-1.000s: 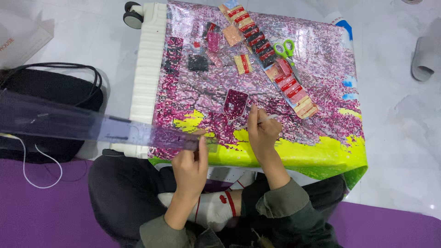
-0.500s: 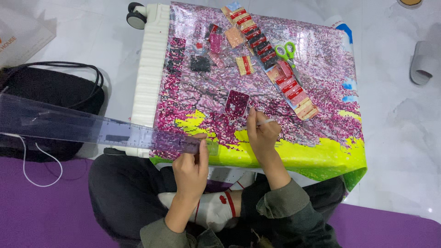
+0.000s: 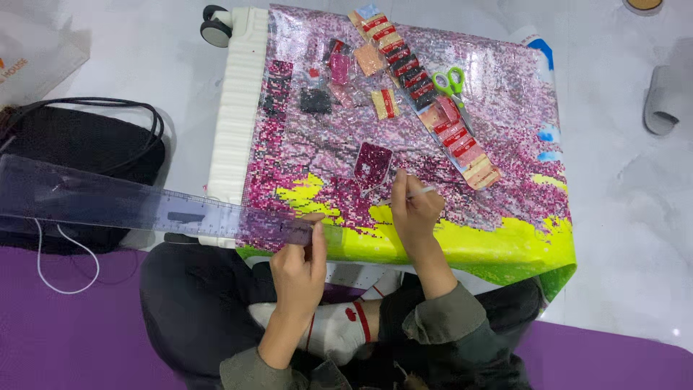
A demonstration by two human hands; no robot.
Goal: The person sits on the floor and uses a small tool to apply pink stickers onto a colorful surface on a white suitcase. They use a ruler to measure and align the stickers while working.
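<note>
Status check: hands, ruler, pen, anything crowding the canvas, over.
Left hand pinching clear ruler at the canvas's near edge. Right hand holding a pen beside the small bead tray. Bead packets and green scissors lie farther up.

— What sort of place is this?
— A home, by the look of it: a pale tiled floor, a purple mat, a grey slipper.
— Anything else?
— A white suitcase carrying a craft canvas, and a black bag.
</note>
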